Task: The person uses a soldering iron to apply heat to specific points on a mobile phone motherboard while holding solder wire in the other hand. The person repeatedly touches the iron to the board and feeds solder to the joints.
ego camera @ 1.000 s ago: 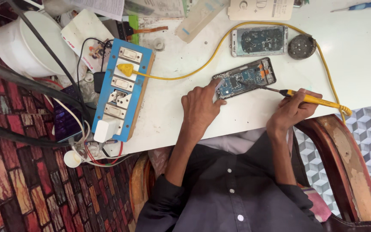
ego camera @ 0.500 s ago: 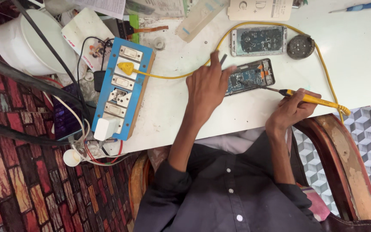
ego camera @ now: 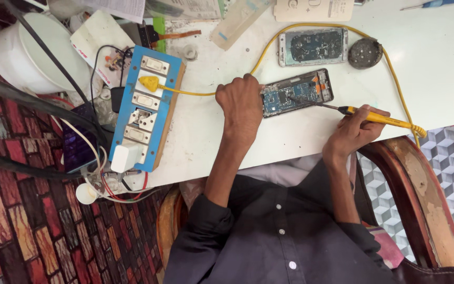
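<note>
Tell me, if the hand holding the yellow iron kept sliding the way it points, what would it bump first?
The right hand points its soldering iron left, tip over the open phone. Going on, it would probably cross that board and meet the left hand at the phone's far end.

A smooth, matt white table [ego camera: 290, 142] is seen, and everything else is placed against it. At its middle, an opened phone [ego camera: 296, 92] with a bare blue circuit board and metal parts is pressed by the left hand [ego camera: 241, 108]. Just right of it, a soldering iron [ego camera: 366, 115] with a glossy yellow plastic grip and thin metal tip is held in the right hand [ego camera: 354, 131]. At the left edge, a blue-painted switch board [ego camera: 144, 113] with cream plastic switches is backed by raw wood. Below the table, dark matt shirt cloth [ego camera: 269, 231] is shown.
</note>
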